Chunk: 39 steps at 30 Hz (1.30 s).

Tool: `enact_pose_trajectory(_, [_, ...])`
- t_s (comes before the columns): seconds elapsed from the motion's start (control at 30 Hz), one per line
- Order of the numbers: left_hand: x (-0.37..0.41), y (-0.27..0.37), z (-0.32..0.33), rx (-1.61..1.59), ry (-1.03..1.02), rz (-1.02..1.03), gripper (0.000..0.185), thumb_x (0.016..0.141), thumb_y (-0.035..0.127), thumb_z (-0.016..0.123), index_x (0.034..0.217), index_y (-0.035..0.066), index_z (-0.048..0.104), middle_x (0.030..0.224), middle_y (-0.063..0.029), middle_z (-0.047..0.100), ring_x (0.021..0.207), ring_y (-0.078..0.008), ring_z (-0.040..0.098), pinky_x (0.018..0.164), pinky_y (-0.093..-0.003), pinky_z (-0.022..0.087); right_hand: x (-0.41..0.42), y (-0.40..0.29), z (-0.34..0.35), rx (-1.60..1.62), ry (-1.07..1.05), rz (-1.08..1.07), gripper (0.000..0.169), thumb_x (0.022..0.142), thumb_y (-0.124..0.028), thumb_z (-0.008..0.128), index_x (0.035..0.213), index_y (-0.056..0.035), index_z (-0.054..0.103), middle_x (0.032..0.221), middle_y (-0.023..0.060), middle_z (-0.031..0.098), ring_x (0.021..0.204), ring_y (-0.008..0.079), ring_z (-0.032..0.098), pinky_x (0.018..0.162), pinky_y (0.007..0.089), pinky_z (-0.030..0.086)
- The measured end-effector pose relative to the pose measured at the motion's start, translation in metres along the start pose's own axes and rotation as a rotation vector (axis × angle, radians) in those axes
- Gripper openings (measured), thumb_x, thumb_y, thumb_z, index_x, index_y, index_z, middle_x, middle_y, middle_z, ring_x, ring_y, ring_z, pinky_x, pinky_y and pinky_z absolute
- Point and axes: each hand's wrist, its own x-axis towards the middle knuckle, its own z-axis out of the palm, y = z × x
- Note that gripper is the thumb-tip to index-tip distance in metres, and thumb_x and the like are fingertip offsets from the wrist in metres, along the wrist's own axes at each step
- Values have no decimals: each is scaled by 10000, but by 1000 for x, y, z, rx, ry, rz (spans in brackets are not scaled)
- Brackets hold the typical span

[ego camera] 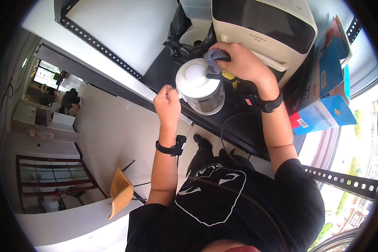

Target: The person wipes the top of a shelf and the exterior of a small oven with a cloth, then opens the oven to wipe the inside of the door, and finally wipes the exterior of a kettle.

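A glass kettle [204, 104] with a white lid [197, 77] stands on a black shelf in front of me. My left hand [167, 102] is closed around its handle on the left side, the handle mostly hidden by the fingers. My right hand [239, 61] pinches a grey cloth [214, 60] against the right part of the lid. Yellow material [228, 75] shows just under the right hand; what it is cannot be told. Both wrists wear black straps.
Behind the kettle, a black plastic bag [176, 47] surrounds a white round object. A cream Skyworth appliance [264, 34] stands at the back. Blue printed cardboard [326, 110] is at the right. A cable [223, 126] crosses the shelf. A perforated metal rail [100, 47] runs at the left; farther off is a person [71, 99].
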Motion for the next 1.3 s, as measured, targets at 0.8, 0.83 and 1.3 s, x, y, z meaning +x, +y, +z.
enact_pose_trajectory(0.8, [-7,-6,-19,-135,-36,-71,394,1093,193,484,774,-16,582,666,-52,592,548,-110,531,518,-287,450,3,22,-8,-120,181,-68,447,934,47,577,1352,-48,706,1113,185,763,1026,340,739,984,390,555])
enact_pose_trajectory(0.83, [-8,-6,-19,-132,-36,-71,393,1093,192,483,773,-16,579,664,-51,590,548,-110,530,517,-287,447,3,23,-8,-85,198,-88,446,934,46,576,1350,-47,706,1111,181,763,1018,337,738,980,390,556])
enact_pose_trajectory(1.3, [-6,11,-13,31,-40,-23,408,1090,222,505,766,-19,559,580,-71,543,532,-131,523,541,-333,451,5,14,-1,291,-151,13,473,777,17,740,1249,-10,745,1167,140,782,1098,238,727,1035,351,548])
